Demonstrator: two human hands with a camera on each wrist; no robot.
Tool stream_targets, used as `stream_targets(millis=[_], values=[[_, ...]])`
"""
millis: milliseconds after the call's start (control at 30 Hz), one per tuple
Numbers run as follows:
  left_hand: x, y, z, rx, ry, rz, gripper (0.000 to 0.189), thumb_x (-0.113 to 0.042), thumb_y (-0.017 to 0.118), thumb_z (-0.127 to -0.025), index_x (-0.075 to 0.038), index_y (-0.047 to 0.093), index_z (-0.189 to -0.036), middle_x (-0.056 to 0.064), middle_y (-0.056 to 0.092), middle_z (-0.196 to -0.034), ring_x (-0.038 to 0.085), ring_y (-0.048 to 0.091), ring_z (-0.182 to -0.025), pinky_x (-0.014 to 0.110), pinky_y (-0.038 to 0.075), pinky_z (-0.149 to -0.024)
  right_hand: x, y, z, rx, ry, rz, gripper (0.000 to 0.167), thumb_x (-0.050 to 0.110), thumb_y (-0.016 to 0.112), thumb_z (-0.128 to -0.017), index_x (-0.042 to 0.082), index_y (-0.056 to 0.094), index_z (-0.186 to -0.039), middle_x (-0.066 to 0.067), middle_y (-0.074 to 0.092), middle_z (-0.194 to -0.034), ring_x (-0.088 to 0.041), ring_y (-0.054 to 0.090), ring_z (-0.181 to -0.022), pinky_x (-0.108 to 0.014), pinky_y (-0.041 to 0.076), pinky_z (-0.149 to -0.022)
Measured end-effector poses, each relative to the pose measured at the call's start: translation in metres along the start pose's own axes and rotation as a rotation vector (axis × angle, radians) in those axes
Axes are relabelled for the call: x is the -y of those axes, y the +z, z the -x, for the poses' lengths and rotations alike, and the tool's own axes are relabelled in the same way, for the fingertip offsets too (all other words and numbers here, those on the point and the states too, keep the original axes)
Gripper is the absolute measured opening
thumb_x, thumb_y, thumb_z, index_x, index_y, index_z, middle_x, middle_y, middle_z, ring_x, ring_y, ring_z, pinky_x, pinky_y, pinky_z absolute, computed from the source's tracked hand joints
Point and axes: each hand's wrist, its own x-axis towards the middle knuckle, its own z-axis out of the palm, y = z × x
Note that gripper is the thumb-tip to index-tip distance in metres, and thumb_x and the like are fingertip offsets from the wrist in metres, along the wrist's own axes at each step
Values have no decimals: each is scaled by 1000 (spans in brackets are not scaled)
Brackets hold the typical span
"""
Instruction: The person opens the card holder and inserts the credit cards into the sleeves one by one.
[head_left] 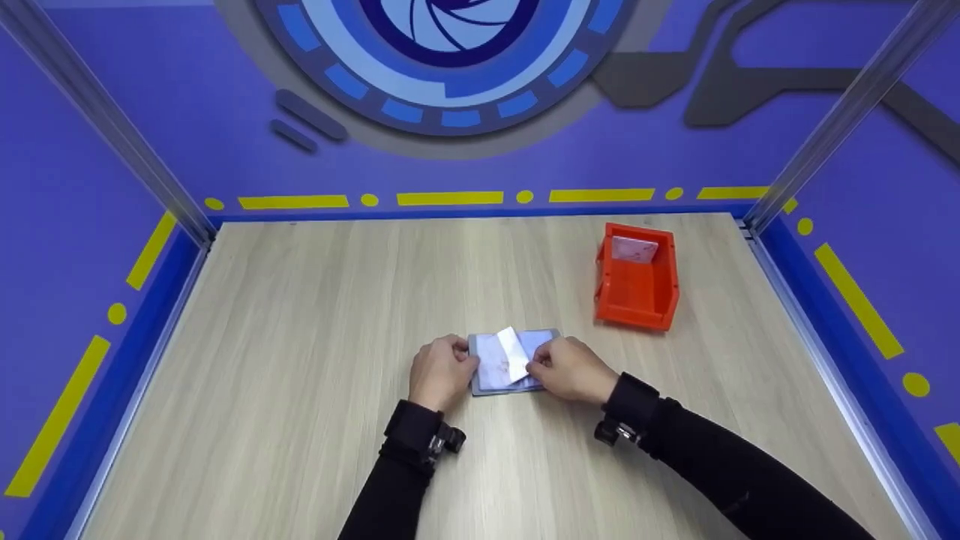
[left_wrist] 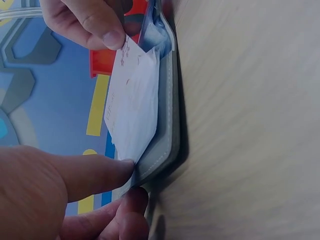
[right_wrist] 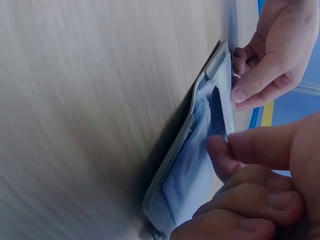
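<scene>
A grey card holder [left_wrist: 172, 107] with stitched edges and clear plastic sleeves [right_wrist: 192, 165] lies spread on the table. My left hand [head_left: 441, 371] pinches its left end, thumb [left_wrist: 102, 175] on top and fingers bent beneath. A white card [left_wrist: 132, 95] with reddish print stands tilted up from the holder's middle, partly overlapped by cloudy plastic. My right hand [head_left: 574, 369] pinches the card's edge between thumb and index finger; its other fingers are curled in. In the right wrist view, the sleeve's dark opening shows right beside those fingertips.
An orange-red open bin [head_left: 637, 289] stands at the back right of the wooden table [head_left: 300, 315]. Inside it, a pinkish printed card [head_left: 634, 249] leans on the far wall. Blue-purple panels [head_left: 465, 172] and metal posts [head_left: 832, 120] enclose the table's back and sides.
</scene>
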Motion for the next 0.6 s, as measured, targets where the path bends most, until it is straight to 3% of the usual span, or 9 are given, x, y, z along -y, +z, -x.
stream_targets(millis=[167, 600], values=[[2, -3, -1, -18, 3, 6, 25, -19, 81, -91, -7, 83, -113, -2, 77, -87, 15, 68, -78, 38, 55, -78, 3, 0, 0, 26, 36, 3, 22, 21, 67, -103, 15, 74, -83, 6, 51, -67, -15, 50, -67, -31, 40, -65], [1, -6, -1, -17, 7, 4, 22, -19, 81, -93, -8, 83, -111, -2, 77, -88, 17, 69, -79, 39, 55, -79, 7, 1, 1, 26, -14, 16, 33, 19, 64, -102, 18, 61, -69, 8, 45, -62, -13, 46, -63, -29, 37, -63]])
